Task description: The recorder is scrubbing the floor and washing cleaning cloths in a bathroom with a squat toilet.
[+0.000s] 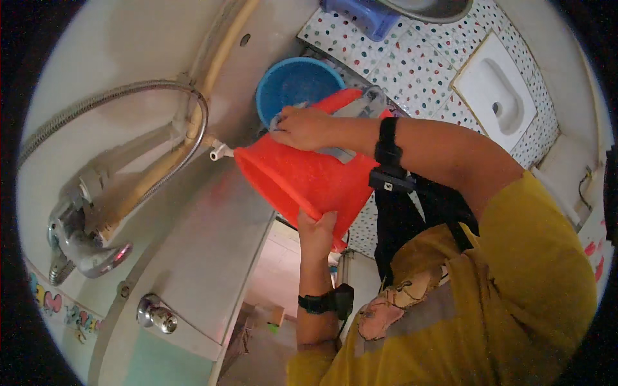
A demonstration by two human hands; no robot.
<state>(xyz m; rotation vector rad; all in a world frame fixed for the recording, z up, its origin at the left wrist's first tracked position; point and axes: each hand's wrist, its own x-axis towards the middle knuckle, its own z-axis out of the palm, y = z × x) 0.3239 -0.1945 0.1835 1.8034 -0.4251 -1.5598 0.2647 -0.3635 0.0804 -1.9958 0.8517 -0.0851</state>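
A red flared item (314,178) with grey patches is tilted in front of me, its wide open end facing left. Whether it is a bag, a garment or a pail, I cannot tell. My left hand (318,229) grips the lower part of its rim, thumb on the outside. Across its upper side lies my right hand (304,128), with curled fingers around a clear part at the edge. Another clear loop (374,99) shows beyond my right forearm. Just behind the right hand stands a blue plastic bucket (299,87), partly covered by that hand and the red item.
A small tap (222,150) touches or nearly touches the red rim. A shower hose (145,89) and mixer (82,241) hang on the left wall. A door with a round knob (161,316) is below. A squat toilet (502,96), blue stool (376,21) and metal basin (429,9) lie beyond.
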